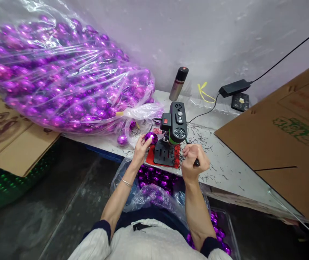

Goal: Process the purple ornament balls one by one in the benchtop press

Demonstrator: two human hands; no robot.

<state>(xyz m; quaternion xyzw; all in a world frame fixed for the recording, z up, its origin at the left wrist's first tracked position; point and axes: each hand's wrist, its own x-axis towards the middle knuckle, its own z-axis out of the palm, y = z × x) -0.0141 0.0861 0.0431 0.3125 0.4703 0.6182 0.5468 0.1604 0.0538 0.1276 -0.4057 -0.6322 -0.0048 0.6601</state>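
Note:
A shiny purple ball ornament is pinched in the fingers of my left hand, close to the left side of a small black machine. This machine has round vents, buttons and a red switch, and stands over a dark slotted base plate on a red mat. My right hand is wrapped round a black lever handle at the machine's right. Part of the lever is hidden by the fingers. Another loose purple ball lies left of my left hand, by the big bag.
A large clear bag of purple balls fills the left. Behind the machine stand a spray can and a power adapter. Cardboard boxes flank the right. More purple balls sit in plastic below the table edge. Black scraps litter the tabletop.

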